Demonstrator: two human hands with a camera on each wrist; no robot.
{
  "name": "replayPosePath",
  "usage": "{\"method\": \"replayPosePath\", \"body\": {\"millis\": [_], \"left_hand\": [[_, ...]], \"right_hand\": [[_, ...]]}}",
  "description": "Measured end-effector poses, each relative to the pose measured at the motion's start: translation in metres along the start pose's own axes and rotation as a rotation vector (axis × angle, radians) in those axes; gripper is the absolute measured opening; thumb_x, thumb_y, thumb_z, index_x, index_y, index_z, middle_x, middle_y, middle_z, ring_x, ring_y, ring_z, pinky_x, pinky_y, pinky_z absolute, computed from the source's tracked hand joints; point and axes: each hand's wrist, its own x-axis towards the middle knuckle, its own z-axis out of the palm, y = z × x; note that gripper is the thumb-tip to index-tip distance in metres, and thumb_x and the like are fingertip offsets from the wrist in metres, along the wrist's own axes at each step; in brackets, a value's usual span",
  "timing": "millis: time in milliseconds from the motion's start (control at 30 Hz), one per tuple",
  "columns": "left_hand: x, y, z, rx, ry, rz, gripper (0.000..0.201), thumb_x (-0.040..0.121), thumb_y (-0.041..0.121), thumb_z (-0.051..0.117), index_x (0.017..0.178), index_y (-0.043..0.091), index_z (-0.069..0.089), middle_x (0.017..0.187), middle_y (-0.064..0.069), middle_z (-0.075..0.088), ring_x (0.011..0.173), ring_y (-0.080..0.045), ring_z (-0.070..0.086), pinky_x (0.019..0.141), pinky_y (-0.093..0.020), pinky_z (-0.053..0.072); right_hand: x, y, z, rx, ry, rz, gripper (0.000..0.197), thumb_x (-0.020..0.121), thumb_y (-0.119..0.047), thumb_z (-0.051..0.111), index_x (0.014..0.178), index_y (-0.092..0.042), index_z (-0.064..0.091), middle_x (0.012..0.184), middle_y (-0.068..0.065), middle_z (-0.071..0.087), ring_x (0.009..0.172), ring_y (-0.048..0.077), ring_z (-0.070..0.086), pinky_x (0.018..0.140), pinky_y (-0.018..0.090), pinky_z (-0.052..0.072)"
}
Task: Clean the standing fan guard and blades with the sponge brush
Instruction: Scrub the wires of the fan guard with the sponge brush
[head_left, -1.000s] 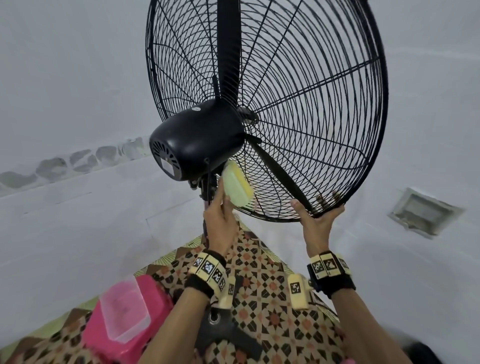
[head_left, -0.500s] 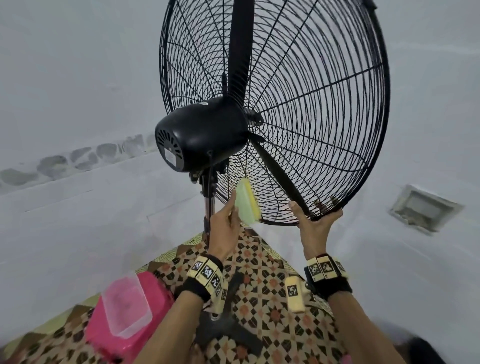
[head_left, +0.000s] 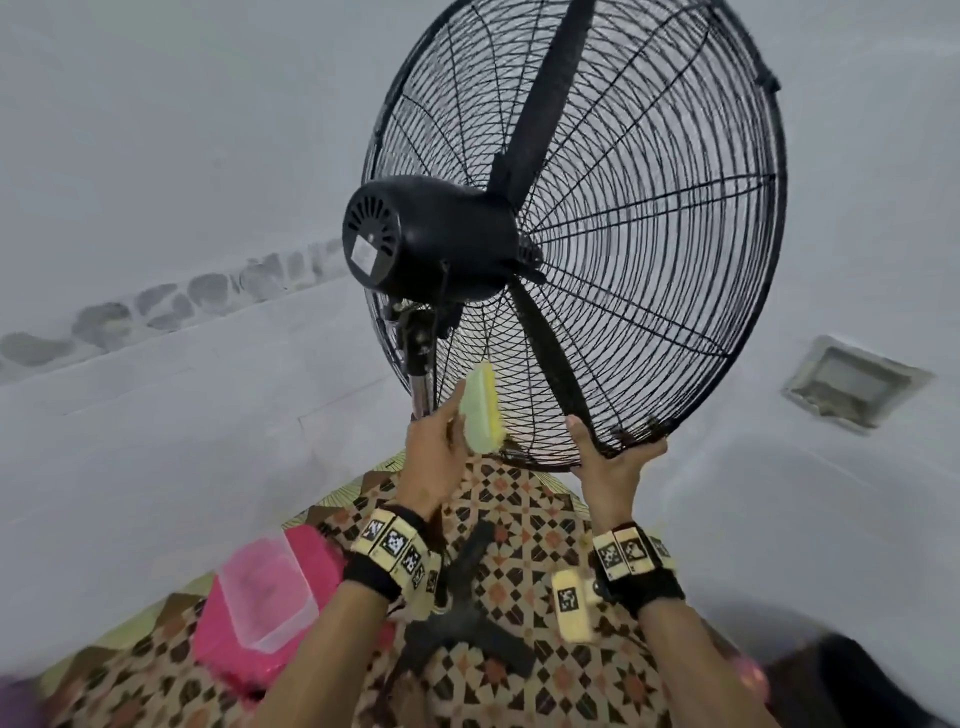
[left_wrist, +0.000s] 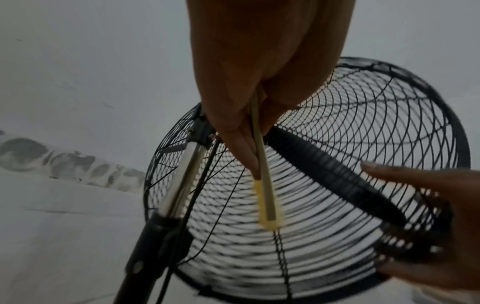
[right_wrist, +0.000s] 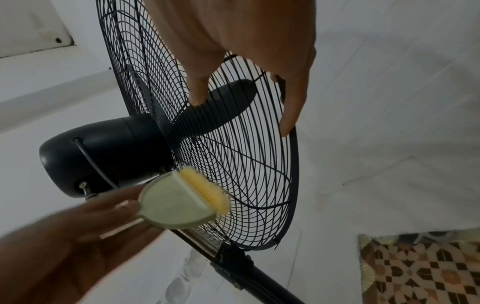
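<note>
The black standing fan has a round wire guard (head_left: 675, 260), a motor housing (head_left: 431, 239) and dark blades (head_left: 545, 358) inside the cage. My left hand (head_left: 449, 434) pinches a pale green brush (head_left: 480, 410) with yellow bristles. The bristles lie against the rear guard's lower part, just right of the chrome pole (head_left: 422, 389). My right hand (head_left: 615, 444) grips the guard's bottom rim, thumb on the near side. In the right wrist view the brush (right_wrist: 182, 201) sits below the motor, and the right hand's fingers (right_wrist: 293, 102) straddle the rim. The left wrist view shows the brush (left_wrist: 266, 195) edge-on against the wires.
The fan's black cross base (head_left: 467, 623) stands on a patterned mat (head_left: 519, 519). A pink container with a clear lid (head_left: 260, 603) sits left of the base. White walls surround the fan, and a recessed vent (head_left: 852, 384) is at the right.
The left hand has drawn the brush down the rear guard, from beside the motor to near the bottom rim. The right hand has kept its hold on the rim.
</note>
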Motion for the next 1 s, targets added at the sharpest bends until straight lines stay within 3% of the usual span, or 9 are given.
{"method": "replayPosePath", "body": {"millis": [133, 333, 467, 567, 633, 733, 800, 867, 1000], "left_hand": [[0.025, 0.007, -0.008, 0.067, 0.138, 0.07, 0.057, 0.105, 0.0, 0.051, 0.158, 0.018, 0.042, 0.09, -0.019, 0.071, 0.071, -0.034, 0.067, 0.077, -0.039, 0.063], [-0.011, -0.015, -0.003, 0.109, -0.095, -0.003, 0.055, 0.108, 0.007, 0.048, 0.16, 0.02, 0.037, 0.102, -0.019, 0.072, 0.083, -0.038, 0.07, 0.085, -0.05, 0.061], [0.005, -0.013, -0.015, 0.023, 0.014, 0.052, 0.051, 0.109, 0.009, 0.048, 0.159, 0.02, 0.041, 0.106, -0.015, 0.074, 0.074, -0.029, 0.071, 0.076, -0.022, 0.061], [0.019, -0.003, -0.017, -0.002, 0.032, 0.066, 0.051, 0.109, 0.008, 0.048, 0.159, 0.016, 0.04, 0.12, -0.018, 0.069, 0.079, -0.026, 0.068, 0.073, -0.002, 0.049], [0.008, -0.004, -0.016, -0.01, -0.035, 0.048, 0.052, 0.109, 0.006, 0.049, 0.159, 0.014, 0.039, 0.123, -0.02, 0.069, 0.083, -0.029, 0.068, 0.076, -0.006, 0.052], [-0.018, -0.01, -0.022, 0.043, -0.178, 0.044, 0.053, 0.108, 0.005, 0.05, 0.159, 0.013, 0.038, 0.118, -0.018, 0.073, 0.087, -0.032, 0.072, 0.09, -0.036, 0.06], [-0.016, -0.01, -0.03, 0.029, -0.153, 0.051, 0.051, 0.108, 0.006, 0.051, 0.157, 0.013, 0.042, 0.123, -0.014, 0.072, 0.093, -0.028, 0.073, 0.095, -0.027, 0.056], [-0.002, -0.009, -0.034, -0.018, -0.046, 0.08, 0.049, 0.108, 0.006, 0.051, 0.156, 0.012, 0.044, 0.107, -0.009, 0.074, 0.077, -0.024, 0.07, 0.079, -0.014, 0.055], [-0.003, -0.015, -0.028, -0.003, -0.087, 0.072, 0.05, 0.109, 0.009, 0.049, 0.158, 0.015, 0.041, 0.1, -0.007, 0.071, 0.072, -0.034, 0.069, 0.078, -0.043, 0.062]], "right_hand": [[-0.006, -0.006, 0.001, -0.057, -0.018, 0.008, 0.139, 0.068, -0.063, 0.087, 0.156, -0.037, -0.018, 0.167, 0.002, 0.023, 0.149, 0.026, 0.033, 0.116, 0.055, 0.04], [-0.008, -0.008, 0.0, -0.077, 0.024, 0.053, 0.143, 0.066, -0.065, 0.087, 0.157, -0.032, -0.019, 0.165, 0.005, 0.028, 0.146, 0.027, 0.038, 0.114, 0.054, 0.043], [-0.022, -0.004, 0.005, -0.083, 0.05, 0.06, 0.144, 0.065, -0.068, 0.085, 0.157, -0.032, -0.02, 0.164, 0.008, 0.031, 0.145, 0.029, 0.04, 0.112, 0.053, 0.045], [-0.033, -0.002, 0.009, -0.067, 0.082, 0.049, 0.145, 0.062, -0.072, 0.085, 0.157, -0.033, -0.016, 0.163, 0.008, 0.032, 0.145, 0.028, 0.04, 0.111, 0.054, 0.046], [-0.038, 0.001, 0.009, -0.067, 0.096, 0.071, 0.151, 0.059, -0.076, 0.084, 0.157, -0.03, -0.022, 0.165, 0.008, 0.029, 0.145, 0.029, 0.039, 0.112, 0.053, 0.046], [-0.045, 0.006, 0.009, -0.093, 0.12, 0.116, 0.156, 0.06, -0.078, 0.081, 0.156, -0.023, -0.028, 0.166, 0.011, 0.026, 0.146, 0.03, 0.038, 0.113, 0.051, 0.045], [-0.052, 0.01, 0.011, -0.114, 0.137, 0.109, 0.154, 0.064, -0.076, 0.08, 0.155, -0.018, -0.03, 0.165, 0.01, 0.027, 0.146, 0.029, 0.038, 0.115, 0.048, 0.044], [-0.06, 0.014, 0.015, -0.134, 0.16, 0.099, 0.151, 0.069, -0.073, 0.08, 0.155, -0.014, -0.029, 0.166, 0.009, 0.026, 0.147, 0.027, 0.036, 0.116, 0.046, 0.042], [-0.066, 0.016, 0.017, -0.154, 0.199, 0.134, 0.148, 0.073, -0.069, 0.078, 0.154, -0.011, -0.03, 0.166, 0.013, 0.025, 0.148, 0.029, 0.034, 0.12, 0.035, 0.033]]}}
